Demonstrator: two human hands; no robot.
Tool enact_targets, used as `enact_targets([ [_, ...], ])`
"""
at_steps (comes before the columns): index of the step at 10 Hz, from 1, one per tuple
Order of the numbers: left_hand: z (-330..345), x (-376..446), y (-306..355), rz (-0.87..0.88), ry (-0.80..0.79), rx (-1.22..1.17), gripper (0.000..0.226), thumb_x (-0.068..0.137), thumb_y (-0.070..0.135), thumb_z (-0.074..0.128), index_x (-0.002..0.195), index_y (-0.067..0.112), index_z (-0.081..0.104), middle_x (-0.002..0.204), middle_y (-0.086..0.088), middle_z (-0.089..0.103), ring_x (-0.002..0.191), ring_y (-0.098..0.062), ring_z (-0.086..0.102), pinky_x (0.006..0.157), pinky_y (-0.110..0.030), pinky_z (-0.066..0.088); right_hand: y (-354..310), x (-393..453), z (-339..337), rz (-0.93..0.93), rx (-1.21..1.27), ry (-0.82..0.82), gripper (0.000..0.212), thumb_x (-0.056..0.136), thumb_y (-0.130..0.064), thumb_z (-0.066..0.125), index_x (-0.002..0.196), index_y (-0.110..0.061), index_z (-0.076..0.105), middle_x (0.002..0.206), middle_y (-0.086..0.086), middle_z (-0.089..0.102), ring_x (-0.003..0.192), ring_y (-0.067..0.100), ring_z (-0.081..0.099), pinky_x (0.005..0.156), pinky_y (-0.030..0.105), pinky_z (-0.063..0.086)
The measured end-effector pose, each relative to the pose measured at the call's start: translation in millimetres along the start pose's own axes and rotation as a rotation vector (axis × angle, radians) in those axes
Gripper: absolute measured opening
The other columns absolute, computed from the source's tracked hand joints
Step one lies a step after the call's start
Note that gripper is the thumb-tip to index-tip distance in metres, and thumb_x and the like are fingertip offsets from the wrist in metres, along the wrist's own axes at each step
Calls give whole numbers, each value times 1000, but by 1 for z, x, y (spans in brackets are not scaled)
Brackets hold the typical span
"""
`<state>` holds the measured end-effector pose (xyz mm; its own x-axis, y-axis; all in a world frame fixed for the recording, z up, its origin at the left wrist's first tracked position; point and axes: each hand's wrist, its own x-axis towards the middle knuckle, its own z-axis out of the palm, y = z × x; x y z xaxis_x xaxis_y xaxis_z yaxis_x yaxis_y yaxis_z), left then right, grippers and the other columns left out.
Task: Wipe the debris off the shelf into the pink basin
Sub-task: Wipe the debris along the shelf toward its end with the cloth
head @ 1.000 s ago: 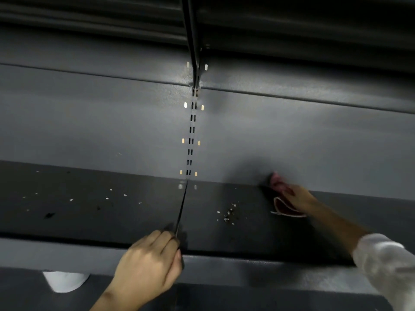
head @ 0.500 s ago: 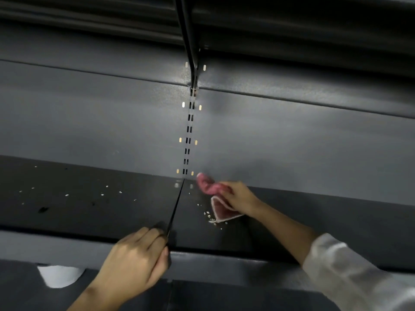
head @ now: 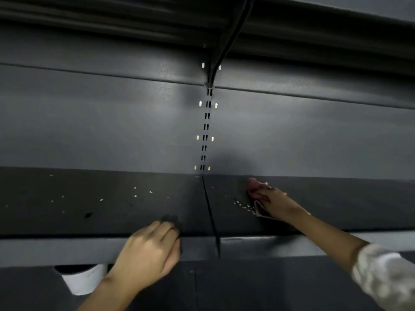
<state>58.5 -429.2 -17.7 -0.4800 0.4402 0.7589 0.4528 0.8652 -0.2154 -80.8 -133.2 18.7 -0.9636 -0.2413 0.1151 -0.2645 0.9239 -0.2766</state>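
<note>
My right hand is shut on a pink cloth, pressed flat on the dark grey shelf just right of the seam between two shelf panels. A small pile of pale crumbs lies against the cloth's left edge. More crumbs are scattered over the left panel, along with a dark speck. My left hand curls over the shelf's front lip, left of the seam. The pink basin is out of view.
A slotted upright runs up the grey back wall above the seam. Another shelf overhangs at the top. A white rounded object shows below the front lip at lower left.
My right hand swept the cloth left from the back wall toward the seam, gathering the crumbs, then eased slightly right. My left hand slid left along the lip, away from the seam.
</note>
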Motion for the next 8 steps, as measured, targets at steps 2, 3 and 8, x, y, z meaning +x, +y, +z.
enact_targets([
  [2, -9, -5, -13, 8, -18, -71, 35, 78, 21, 43, 57, 10, 67, 60, -2, 66, 49, -19, 61, 44, -20, 49, -103, 5, 23, 58, 185, 127, 33, 92, -12, 42, 121, -16, 56, 132, 9, 56, 123, 28, 49, 103, 30, 34],
  [3, -11, -7, -20, 33, -26, -81, 35, 78, 21, 42, 55, 11, 67, 57, -1, 65, 48, -18, 61, 41, -18, 47, -110, 2, 10, 242, 212, 290, 30, 90, -18, 48, 116, -7, 58, 122, 24, 60, 113, 41, 54, 93, 36, 43],
  [8, -6, -10, -20, 10, -45, -123, 33, 76, 21, 43, 53, 12, 65, 55, 0, 62, 48, -16, 59, 39, -18, 46, -149, -39, 26, 223, 54, 17, 24, 90, -18, 48, 107, -3, 58, 113, 18, 61, 113, 33, 52, 79, 25, 45],
])
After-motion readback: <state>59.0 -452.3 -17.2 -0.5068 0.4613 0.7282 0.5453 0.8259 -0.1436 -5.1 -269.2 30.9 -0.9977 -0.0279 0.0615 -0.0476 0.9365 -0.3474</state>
